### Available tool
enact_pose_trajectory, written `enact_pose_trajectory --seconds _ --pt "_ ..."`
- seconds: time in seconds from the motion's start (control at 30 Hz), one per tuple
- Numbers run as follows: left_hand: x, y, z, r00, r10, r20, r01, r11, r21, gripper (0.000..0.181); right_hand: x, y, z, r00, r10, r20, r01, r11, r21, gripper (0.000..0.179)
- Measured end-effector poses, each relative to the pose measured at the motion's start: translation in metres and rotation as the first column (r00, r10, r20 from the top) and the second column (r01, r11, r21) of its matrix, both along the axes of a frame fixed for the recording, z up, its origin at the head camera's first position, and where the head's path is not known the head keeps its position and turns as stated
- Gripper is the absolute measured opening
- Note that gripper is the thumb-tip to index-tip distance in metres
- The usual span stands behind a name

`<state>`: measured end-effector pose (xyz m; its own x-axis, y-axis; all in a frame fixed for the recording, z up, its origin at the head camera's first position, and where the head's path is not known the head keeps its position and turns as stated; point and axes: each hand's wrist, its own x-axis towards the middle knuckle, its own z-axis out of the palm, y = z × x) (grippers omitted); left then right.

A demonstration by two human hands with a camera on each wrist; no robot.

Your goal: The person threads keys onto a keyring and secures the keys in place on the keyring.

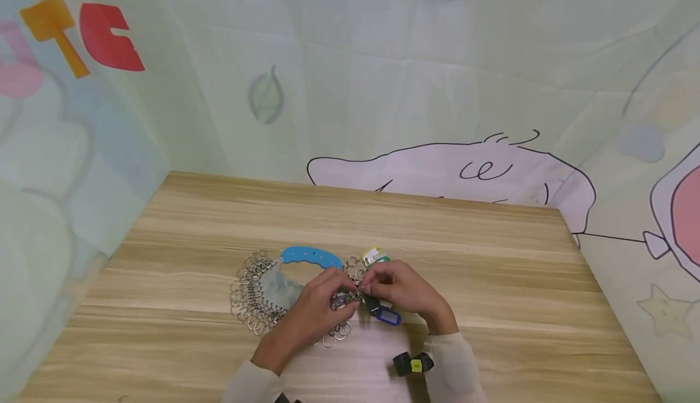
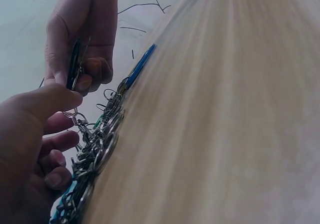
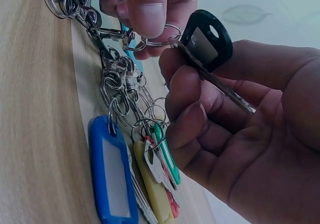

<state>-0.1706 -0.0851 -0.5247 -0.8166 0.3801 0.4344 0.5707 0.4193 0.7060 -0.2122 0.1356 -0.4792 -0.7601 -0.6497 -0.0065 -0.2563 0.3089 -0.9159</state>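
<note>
My left hand (image 1: 319,299) pinches a small split ring (image 3: 172,31) between thumb and fingers, and the ring hangs from a metal clasp. My right hand (image 3: 240,98) grips a black key tag (image 3: 212,38) with a silver key (image 3: 227,91) beside it, right at that ring. Whether the key is fully threaded on the ring cannot be told. The clasp belongs to a large loop of clasps and rings (image 1: 253,293) lying on the table, which has a blue wavy handle (image 1: 312,256). Below my right hand hang a blue tag (image 3: 112,174), a yellow tag (image 3: 152,189), a green tag (image 3: 167,154) and several keys.
The wood-grain table (image 1: 519,293) carries the whole loop near its front middle. A cartoon-printed cloth (image 1: 355,87) rises behind and beside the table. A black wrist device with a yellow label (image 1: 415,365) sits by my right sleeve (image 1: 454,366).
</note>
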Motion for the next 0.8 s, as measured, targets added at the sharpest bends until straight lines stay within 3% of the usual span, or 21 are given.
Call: enact_pose_trajectory --seconds 0.8 --pt "0.0005 0.0008 0.0012 1.0 0.008 -0.003 -0.008 1.0 -0.017 0.02 0.0003 0.0005 0.0022 1.0 0.018 0.012 -0.018 1.0 -0.003 0.01"
